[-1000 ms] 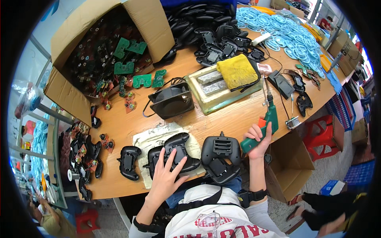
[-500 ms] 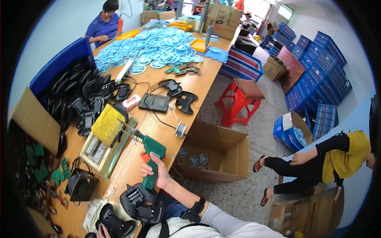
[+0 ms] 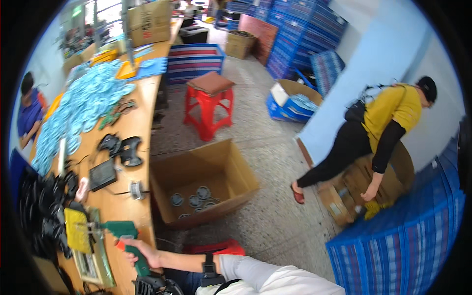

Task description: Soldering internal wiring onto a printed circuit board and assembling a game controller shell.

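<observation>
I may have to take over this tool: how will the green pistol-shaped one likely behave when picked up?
The green pistol-shaped tool is probably stiff: its body looks like moulded plastic. Its slim metal front end may be the part most easily bent if knocked. Stood unsupported outside the right hand, it would likely tip, given its narrow grip.

Green gun (image 3: 141,261) with orange trigger (image 3: 119,244) in the right hand (image 3: 145,251). Left of the hand, a yellow cloth (image 3: 77,230); well beyond it, pale-blue rings (image 3: 81,108) and a red stool (image 3: 206,105); far right, striped blue bags (image 3: 388,250).
</observation>
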Action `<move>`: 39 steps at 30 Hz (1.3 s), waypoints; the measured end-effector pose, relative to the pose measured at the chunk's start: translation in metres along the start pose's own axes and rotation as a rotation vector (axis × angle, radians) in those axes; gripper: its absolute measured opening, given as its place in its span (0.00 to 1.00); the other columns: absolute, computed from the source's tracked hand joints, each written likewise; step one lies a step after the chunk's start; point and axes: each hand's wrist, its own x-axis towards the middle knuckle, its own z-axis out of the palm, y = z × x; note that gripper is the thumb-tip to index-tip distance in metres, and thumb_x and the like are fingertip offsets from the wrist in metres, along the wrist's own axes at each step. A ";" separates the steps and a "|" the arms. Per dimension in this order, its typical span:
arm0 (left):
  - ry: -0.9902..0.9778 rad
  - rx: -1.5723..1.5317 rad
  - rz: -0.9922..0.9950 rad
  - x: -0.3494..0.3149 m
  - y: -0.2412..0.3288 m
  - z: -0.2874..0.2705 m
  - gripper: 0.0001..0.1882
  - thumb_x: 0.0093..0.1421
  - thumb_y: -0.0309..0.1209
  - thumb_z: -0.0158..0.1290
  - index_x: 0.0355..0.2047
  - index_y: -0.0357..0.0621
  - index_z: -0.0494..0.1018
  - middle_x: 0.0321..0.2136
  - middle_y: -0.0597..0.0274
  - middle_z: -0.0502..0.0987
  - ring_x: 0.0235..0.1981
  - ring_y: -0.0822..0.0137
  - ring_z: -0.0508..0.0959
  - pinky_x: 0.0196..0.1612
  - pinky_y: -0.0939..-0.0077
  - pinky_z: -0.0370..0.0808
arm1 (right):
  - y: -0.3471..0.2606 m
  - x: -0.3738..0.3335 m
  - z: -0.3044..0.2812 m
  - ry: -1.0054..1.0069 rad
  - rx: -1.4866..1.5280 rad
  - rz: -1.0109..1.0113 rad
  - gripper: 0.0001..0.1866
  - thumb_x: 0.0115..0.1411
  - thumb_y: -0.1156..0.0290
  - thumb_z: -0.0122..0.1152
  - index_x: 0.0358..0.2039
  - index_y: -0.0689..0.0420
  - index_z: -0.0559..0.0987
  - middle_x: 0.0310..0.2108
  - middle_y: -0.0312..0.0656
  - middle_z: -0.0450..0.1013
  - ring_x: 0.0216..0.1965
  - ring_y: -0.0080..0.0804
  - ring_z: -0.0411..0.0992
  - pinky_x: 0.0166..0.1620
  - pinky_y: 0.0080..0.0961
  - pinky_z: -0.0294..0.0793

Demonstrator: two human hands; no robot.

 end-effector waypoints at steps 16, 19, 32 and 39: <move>0.228 0.045 0.504 0.067 0.117 0.053 0.27 0.49 0.48 0.57 0.49 0.56 0.69 0.57 0.41 0.56 0.55 0.34 0.57 0.54 0.33 0.49 | 0.009 0.015 -0.002 0.013 0.280 0.102 0.12 0.52 0.56 0.61 0.30 0.46 0.68 0.15 0.29 0.62 0.13 0.13 0.58 0.16 0.10 0.58; 0.202 -0.178 0.495 0.076 0.114 0.055 0.32 0.34 0.25 0.59 0.45 0.48 0.70 0.59 0.44 0.53 0.61 0.41 0.50 0.59 0.44 0.45 | -0.005 0.004 0.002 0.124 0.232 0.076 0.15 0.53 0.57 0.58 0.36 0.52 0.73 0.12 0.27 0.57 0.12 0.14 0.55 0.17 0.11 0.58; 0.224 -0.344 0.306 0.075 0.089 0.023 0.30 0.41 0.23 0.56 0.48 0.52 0.70 0.46 0.57 0.70 0.48 0.57 0.69 0.50 0.60 0.65 | -0.031 0.004 0.017 -0.127 -0.116 0.114 0.19 0.60 0.51 0.48 0.45 0.50 0.69 0.12 0.27 0.53 0.14 0.14 0.51 0.25 0.16 0.57; 0.171 -0.427 0.328 0.068 0.095 0.046 0.26 0.48 0.34 0.58 0.50 0.53 0.68 0.52 0.53 0.65 0.51 0.55 0.66 0.49 0.64 0.65 | -0.032 0.003 0.010 -0.151 -0.108 0.103 0.20 0.62 0.51 0.45 0.47 0.50 0.68 0.13 0.28 0.53 0.14 0.14 0.52 0.25 0.16 0.57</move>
